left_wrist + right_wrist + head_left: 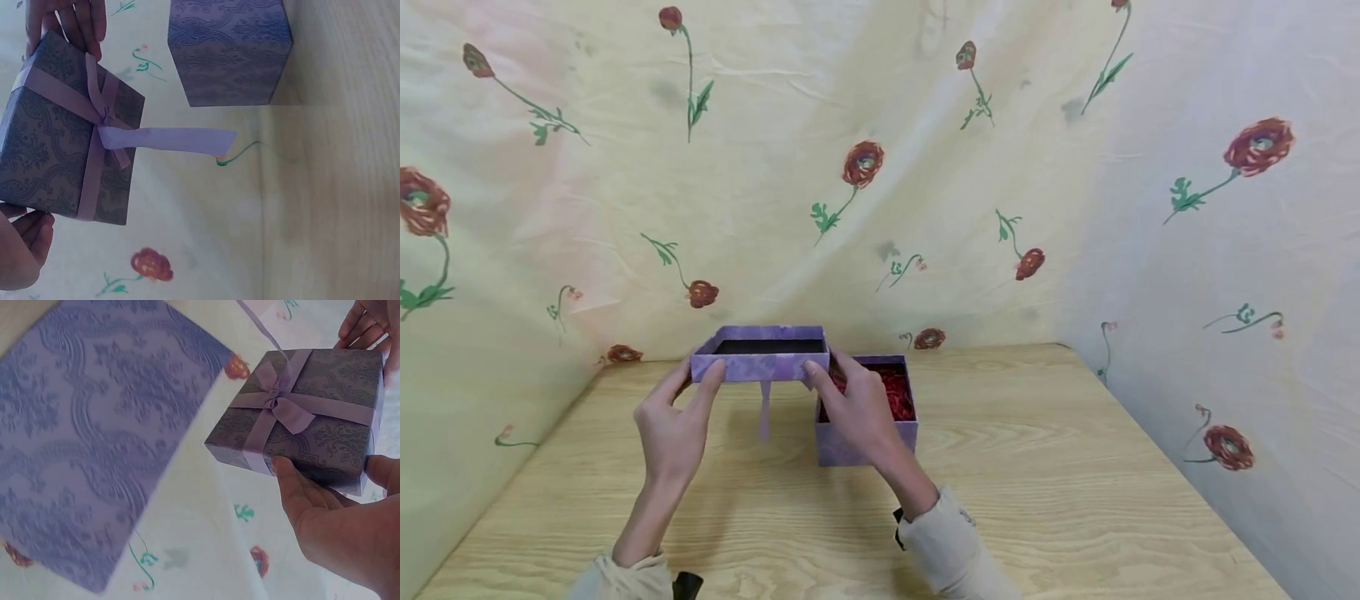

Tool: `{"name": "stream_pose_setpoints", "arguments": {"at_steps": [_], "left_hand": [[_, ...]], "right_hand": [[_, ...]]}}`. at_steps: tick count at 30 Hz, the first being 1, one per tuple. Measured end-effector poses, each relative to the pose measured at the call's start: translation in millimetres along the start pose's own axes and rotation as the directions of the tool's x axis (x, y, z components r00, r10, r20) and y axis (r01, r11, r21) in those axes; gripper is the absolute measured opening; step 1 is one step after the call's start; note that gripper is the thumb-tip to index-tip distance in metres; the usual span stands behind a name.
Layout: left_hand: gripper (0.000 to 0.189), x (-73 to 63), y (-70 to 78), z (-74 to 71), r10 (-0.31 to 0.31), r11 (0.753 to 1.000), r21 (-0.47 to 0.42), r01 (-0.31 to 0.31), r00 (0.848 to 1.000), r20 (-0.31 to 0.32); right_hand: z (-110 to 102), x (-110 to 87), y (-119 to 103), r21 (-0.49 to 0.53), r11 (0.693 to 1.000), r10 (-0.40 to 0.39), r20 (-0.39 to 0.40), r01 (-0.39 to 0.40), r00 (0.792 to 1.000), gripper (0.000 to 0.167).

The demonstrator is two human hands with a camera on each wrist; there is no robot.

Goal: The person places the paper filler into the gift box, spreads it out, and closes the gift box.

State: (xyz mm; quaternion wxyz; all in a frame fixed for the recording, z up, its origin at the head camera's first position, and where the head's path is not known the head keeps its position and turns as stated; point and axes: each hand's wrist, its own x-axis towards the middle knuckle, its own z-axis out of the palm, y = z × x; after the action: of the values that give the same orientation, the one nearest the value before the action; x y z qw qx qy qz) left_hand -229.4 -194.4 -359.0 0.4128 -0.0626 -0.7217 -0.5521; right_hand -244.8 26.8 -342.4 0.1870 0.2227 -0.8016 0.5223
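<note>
Both hands hold a purple patterned box lid (752, 367) above the table, its dark inside facing the head camera. At the lid's left end, my left hand (672, 433) grips with the thumb on the near rim and the fingers behind. My right hand (861, 410) grips the right end the same way. A lilac ribbon bow (274, 400) is tied across the lid's outer face, and a ribbon tail (765, 412) hangs down. The purple box base (865, 446) stands upright on the table, partly behind my right hand. Red shredded filler (895, 393) shows inside it.
The light wood-grain table (1037, 467) reaches back to a pale curtain (760, 208) printed with red flowers. This cloth also hangs along the left and right sides. Dark wrist straps show at both cuffs.
</note>
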Motion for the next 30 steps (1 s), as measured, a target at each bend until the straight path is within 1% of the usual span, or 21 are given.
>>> {"name": "stream_pose_setpoints", "arguments": {"at_steps": [2,4,8,12,14,18,22,25,30], "left_hand": [[0.036,2.6,3.3,3.9,0.034,0.999,0.014,-0.034,0.999,0.009],[0.036,5.8,6.1,7.7,0.077,0.996,0.035,-0.078,0.997,0.02],[0.036,12.4,11.5,14.0,0.166,0.983,0.076,-0.169,0.985,0.044],[0.032,18.5,18.5,19.4,0.211,0.969,0.113,-0.217,0.975,0.063],[0.031,21.5,22.4,22.1,0.223,0.963,0.135,-0.233,0.971,0.081],[0.037,27.3,28.3,27.6,0.239,0.944,0.199,-0.263,0.961,0.137],[0.047,30.5,35.9,32.5,0.23,0.928,0.257,-0.271,0.957,0.179],[0.053,31.7,41.7,36.4,0.22,0.914,0.3,-0.272,0.956,0.196],[0.057,33.7,49.8,44.2,0.221,0.885,0.362,-0.294,0.948,0.229]], "right_hand": [[-5,0.3,-1,-0.002,1.0,-0.003,-0.021,0.003,1.0,0.054],[-10,1.0,-2,-0.013,1.0,-0.011,-0.041,0.011,0.999,0.05],[-20,3.7,-4,-0.043,0.999,-0.03,-0.082,0.027,0.996,0.044],[-30,6.6,-8,-0.066,0.998,-0.029,-0.102,0.022,0.994,0.039],[-34,8.3,-10,-0.095,0.995,-0.021,-0.114,0.01,0.993,0.039],[-42,10.9,-12,-0.155,0.988,-0.021,-0.141,-0.001,0.99,0.038],[-49,12.5,-13,-0.22,0.975,-0.041,-0.168,0.003,0.985,0.037],[-54,13.9,-15,-0.278,0.96,-0.062,-0.185,0.008,0.981,0.041],[-62,16.0,-17,-0.359,0.933,-0.07,-0.218,-0.013,0.974,0.05]]}}
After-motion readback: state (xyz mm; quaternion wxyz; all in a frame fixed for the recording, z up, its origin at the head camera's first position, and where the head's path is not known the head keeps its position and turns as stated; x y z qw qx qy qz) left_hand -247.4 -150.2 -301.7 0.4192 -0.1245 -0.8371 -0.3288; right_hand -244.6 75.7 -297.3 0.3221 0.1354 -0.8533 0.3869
